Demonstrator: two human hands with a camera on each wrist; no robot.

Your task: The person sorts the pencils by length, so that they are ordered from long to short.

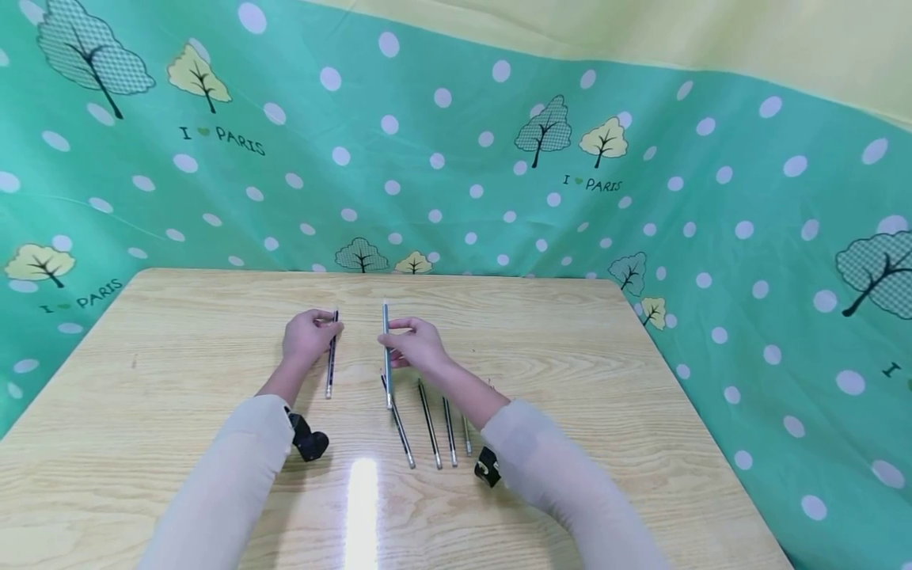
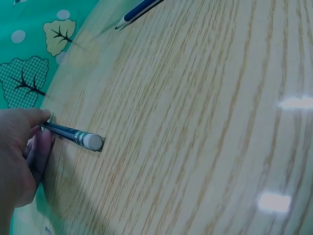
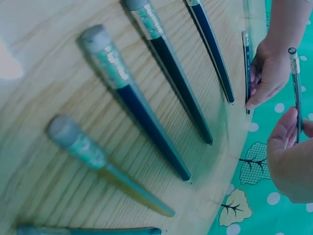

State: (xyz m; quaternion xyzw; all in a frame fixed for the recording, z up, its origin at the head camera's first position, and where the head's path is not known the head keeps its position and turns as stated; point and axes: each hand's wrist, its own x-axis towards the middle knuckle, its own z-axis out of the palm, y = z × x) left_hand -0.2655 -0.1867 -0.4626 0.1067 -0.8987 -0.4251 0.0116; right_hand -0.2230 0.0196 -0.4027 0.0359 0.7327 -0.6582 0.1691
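In the head view, my left hand (image 1: 308, 336) pinches a dark pencil (image 1: 331, 368) near its far end, low over the table. Its pale eraser points toward me. The left wrist view shows that pencil (image 2: 68, 132) between thumb and fingers of the left hand (image 2: 19, 156). To the right, my right hand (image 1: 420, 348) pinches another pencil (image 1: 388, 376), lengthwise away from me with its eraser end nearest. In the right wrist view this pencil (image 3: 296, 83) is raised off the table in the right hand (image 3: 293, 169).
Several pencils lie on the wooden table (image 1: 570, 380) below my right hand, among them a dark pencil (image 1: 430, 423) and an olive one (image 1: 466, 435). A green dotted cloth (image 1: 456, 127) hangs behind the table's far edge. Black wrist gear (image 1: 308, 437) sits below the left sleeve.
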